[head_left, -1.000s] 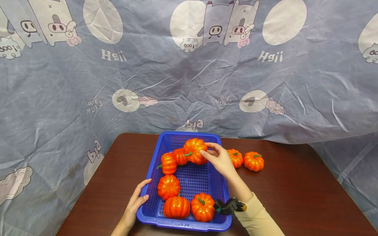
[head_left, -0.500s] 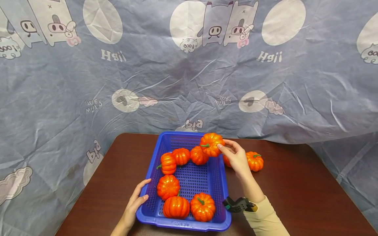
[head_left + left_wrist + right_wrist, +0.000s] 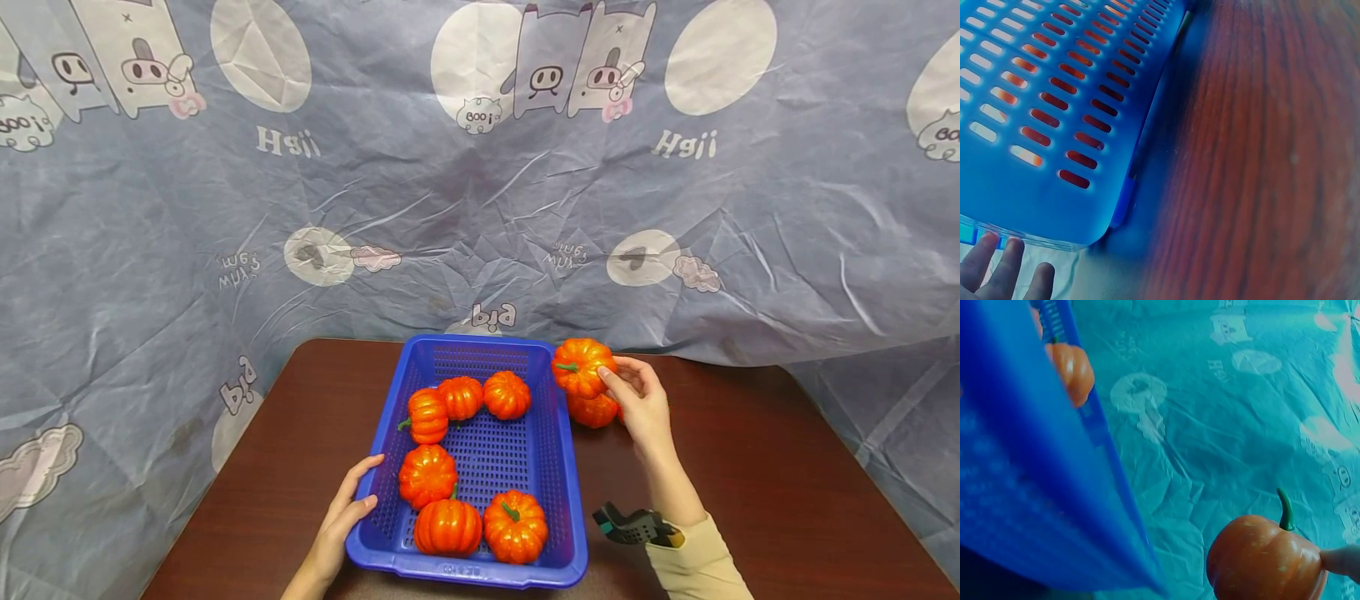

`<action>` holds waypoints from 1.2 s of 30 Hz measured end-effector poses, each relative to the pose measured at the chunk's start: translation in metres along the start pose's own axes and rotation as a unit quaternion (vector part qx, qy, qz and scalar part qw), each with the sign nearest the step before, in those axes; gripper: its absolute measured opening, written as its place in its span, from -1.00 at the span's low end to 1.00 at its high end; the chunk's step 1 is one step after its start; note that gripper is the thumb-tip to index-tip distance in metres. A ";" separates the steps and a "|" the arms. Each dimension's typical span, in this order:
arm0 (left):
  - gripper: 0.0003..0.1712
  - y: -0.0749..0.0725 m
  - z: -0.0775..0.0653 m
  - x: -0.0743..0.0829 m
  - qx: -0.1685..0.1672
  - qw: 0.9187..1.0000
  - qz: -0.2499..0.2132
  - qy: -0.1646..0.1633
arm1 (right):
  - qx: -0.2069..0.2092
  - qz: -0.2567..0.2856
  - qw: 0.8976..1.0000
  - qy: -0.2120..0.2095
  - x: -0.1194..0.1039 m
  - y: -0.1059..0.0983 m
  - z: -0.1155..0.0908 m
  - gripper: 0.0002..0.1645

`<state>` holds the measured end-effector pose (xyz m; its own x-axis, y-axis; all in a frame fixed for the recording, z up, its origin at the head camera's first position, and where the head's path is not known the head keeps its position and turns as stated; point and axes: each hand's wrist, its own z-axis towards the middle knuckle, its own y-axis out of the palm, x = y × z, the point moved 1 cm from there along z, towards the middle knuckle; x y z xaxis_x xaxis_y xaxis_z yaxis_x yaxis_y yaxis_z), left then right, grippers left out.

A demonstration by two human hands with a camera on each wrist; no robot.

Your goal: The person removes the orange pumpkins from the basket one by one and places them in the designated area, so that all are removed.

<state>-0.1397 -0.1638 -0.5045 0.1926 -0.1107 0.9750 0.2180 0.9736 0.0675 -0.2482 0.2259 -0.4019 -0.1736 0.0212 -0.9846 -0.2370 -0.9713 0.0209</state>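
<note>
My right hand (image 3: pixel 643 402) pinches a small orange toy pumpkin (image 3: pixel 581 367) between thumb and fingers, just past the right rim of a blue plastic basket (image 3: pixel 572 483). In the right wrist view this pumpkin (image 3: pixel 1266 559) shows its green stem, with one fingertip against its side. My left hand (image 3: pixel 341 517) rests on the basket's left rim, thumb and fingers apart. The left wrist view has the fingertips (image 3: pixel 1007 256) at the rim. Several more pumpkins lie in the basket, among them one at the front right (image 3: pixel 515 527) and one at the back right (image 3: pixel 507 395).
Below the held pumpkin, another pumpkin (image 3: pixel 592 411) sits on the brown table (image 3: pixel 780 483). A further one is mostly hidden behind the right hand. A grey printed cloth (image 3: pixel 480 183) hangs behind the table.
My right hand has carried the pumpkin rightward from above the basket's interior to outside its right rim, uncovering the back-right pumpkin. The left hand and basket have stayed put.
</note>
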 end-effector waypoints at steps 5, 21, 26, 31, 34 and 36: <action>-0.44 0.000 0.000 0.000 0.000 1.000 -0.002 0.001 | 0.015 0.027 0.998 -0.046 0.010 -0.019 0.002 -0.55; -0.44 0.000 0.001 0.000 -0.006 1.000 -0.003 0.004 | 0.087 0.121 0.987 -0.051 0.099 -0.100 0.052 -0.56; -0.44 0.000 0.001 0.000 -0.009 1.000 -0.005 0.006 | 0.117 0.112 0.986 -0.037 0.095 -0.114 0.049 -0.58; -0.44 0.000 0.001 -0.001 -0.011 1.000 -0.009 0.003 | 0.165 0.136 0.976 -0.042 0.122 -0.138 0.064 -0.53; -0.44 0.000 0.001 -0.001 -0.008 1.000 -0.008 0.001 | 0.197 0.164 0.966 -0.034 0.141 -0.152 0.075 -0.44; -0.44 0.000 0.001 -0.001 -0.006 1.000 -0.008 0.001 | 0.216 0.183 0.959 -0.026 0.148 -0.158 0.077 -0.37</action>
<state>-0.1405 -0.1637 -0.5056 0.1903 -0.1258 0.9736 0.2324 0.9693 0.0798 -0.3104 0.4011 -0.5373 -0.3658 -0.2787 -0.8880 -0.5226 -0.7280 0.4438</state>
